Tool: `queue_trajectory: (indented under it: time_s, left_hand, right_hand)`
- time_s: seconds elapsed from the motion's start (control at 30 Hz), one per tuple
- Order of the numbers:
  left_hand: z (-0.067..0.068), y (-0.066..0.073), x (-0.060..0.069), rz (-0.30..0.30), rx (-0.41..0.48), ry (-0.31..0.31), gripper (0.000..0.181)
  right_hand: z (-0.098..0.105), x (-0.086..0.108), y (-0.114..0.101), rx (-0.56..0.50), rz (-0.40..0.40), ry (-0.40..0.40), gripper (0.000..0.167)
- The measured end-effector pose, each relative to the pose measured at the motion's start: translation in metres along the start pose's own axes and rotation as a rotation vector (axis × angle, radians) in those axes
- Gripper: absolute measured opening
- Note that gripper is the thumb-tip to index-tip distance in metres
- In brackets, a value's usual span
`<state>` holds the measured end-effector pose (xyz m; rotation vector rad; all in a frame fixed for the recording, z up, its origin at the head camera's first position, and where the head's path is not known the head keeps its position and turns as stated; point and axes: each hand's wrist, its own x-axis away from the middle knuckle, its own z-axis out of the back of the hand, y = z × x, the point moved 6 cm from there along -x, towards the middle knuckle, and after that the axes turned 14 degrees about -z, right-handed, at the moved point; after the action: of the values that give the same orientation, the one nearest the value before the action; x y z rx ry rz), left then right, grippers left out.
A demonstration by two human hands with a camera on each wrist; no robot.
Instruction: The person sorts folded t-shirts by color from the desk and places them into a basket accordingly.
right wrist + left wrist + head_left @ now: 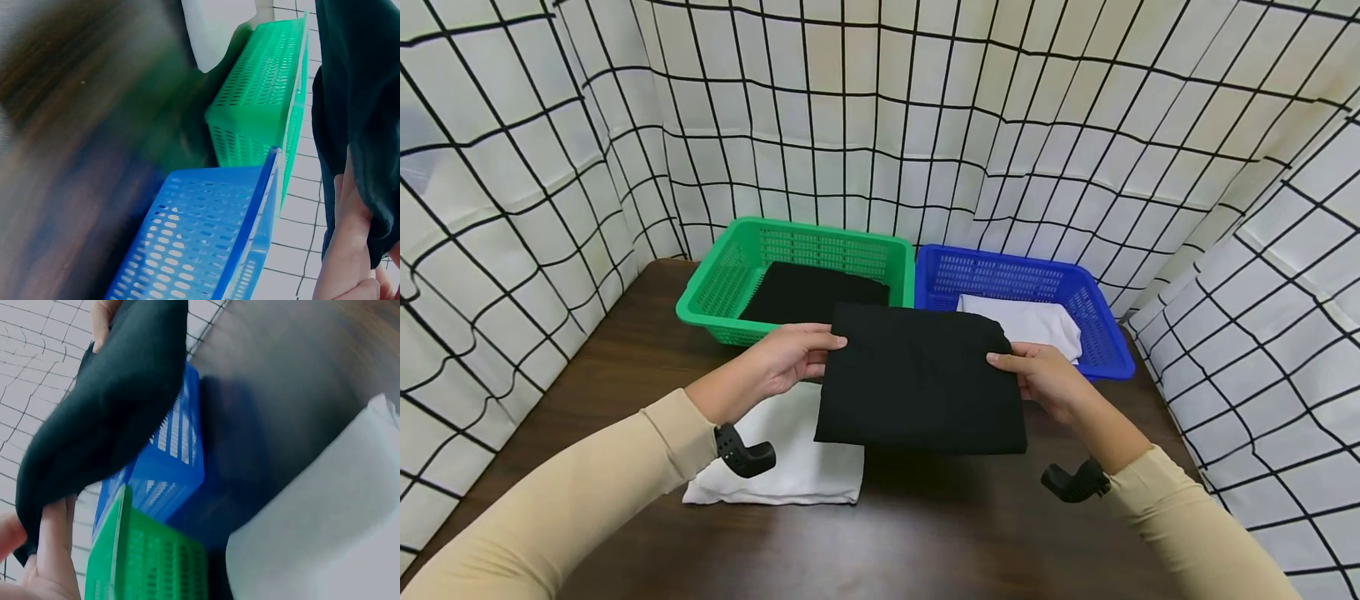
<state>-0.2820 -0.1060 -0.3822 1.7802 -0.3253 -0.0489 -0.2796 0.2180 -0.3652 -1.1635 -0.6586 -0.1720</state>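
A folded black cloth (921, 379) is held up above the table between both hands. My left hand (790, 360) pinches its left edge, thumb on top and fingers beneath, as the left wrist view also shows. At the right edge, my right hand (1041, 375) pinches it the same way. Below and to the left, a folded white cloth (782, 467) lies on the table, partly covered by the black one in the head view. Behind are a green basket (700, 312) with black cloth (816, 292) inside and a blue basket (1108, 333) with white cloth (1026, 321) inside.
The baskets stand side by side at the back of the dark wooden table (1000, 533). White curtains (820, 125) with a black grid pattern rise behind the table and along both sides. A black wrist camera (745, 454) sits on the left wrist, another on the right.
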Motion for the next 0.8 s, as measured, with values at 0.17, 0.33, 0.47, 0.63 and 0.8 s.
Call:
queue_trajectory:
  time_s: [0.17,0.33,0.47,0.63,0.8]
  left_hand:
    - [0.009,0.016,-0.007,-0.013,-0.073,0.006,0.066]
    - [0.018,0.028,-0.015,-0.025,-0.107,0.014,0.072]
    - [0.023,0.037,-0.022,-0.036,-0.115,0.012,0.073]
    - [0.029,0.047,-0.032,-0.04,-0.131,-0.004,0.073]
    - [0.036,0.055,-0.038,-0.032,-0.194,-0.04,0.071]
  right_hand:
    - [-0.003,-0.008,-0.015,-0.002,-0.002,-0.026,0.043]
    - [-0.005,-0.018,-0.027,-0.006,0.002,-0.025,0.042]
    - [-0.006,-0.025,-0.037,-0.019,0.003,-0.011,0.045]
    - [-0.008,-0.032,-0.047,-0.055,-0.01,0.0,0.049]
    - [-0.01,-0.04,-0.052,-0.04,-0.031,0.004,0.051]
